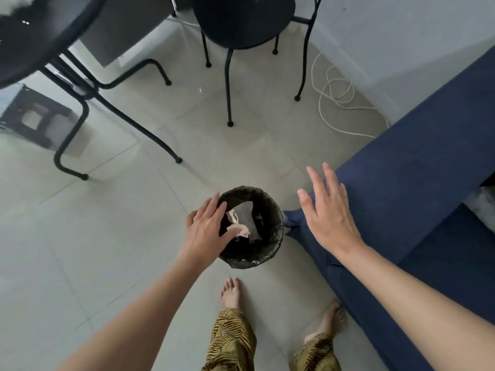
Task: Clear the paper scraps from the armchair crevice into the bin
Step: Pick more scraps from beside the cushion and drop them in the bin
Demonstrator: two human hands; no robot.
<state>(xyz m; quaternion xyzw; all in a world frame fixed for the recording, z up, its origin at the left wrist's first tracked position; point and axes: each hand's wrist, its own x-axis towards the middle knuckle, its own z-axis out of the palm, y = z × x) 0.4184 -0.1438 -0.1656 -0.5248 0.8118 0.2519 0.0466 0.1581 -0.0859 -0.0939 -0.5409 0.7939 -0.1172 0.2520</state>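
Observation:
A small round bin (270, 210) with a black liner stands on the tiled floor in front of my feet. Pale crumpled paper scraps (239, 223) lie inside it, next to a grey sheet. My left hand (207, 231) hovers over the bin's left rim, fingers spread, with nothing gripped; its thumb tip is close to the scraps. My right hand (328, 210) is held flat and open above the front edge of the dark blue armchair (417, 183), which fills the right side. The armchair's crevice is not visible.
A black chair (241, 22) stands at the top, and black table legs (112, 103) spread at the upper left. A white cable (334, 95) coils on the floor by the wall. My bare feet (231, 291) are just behind the bin.

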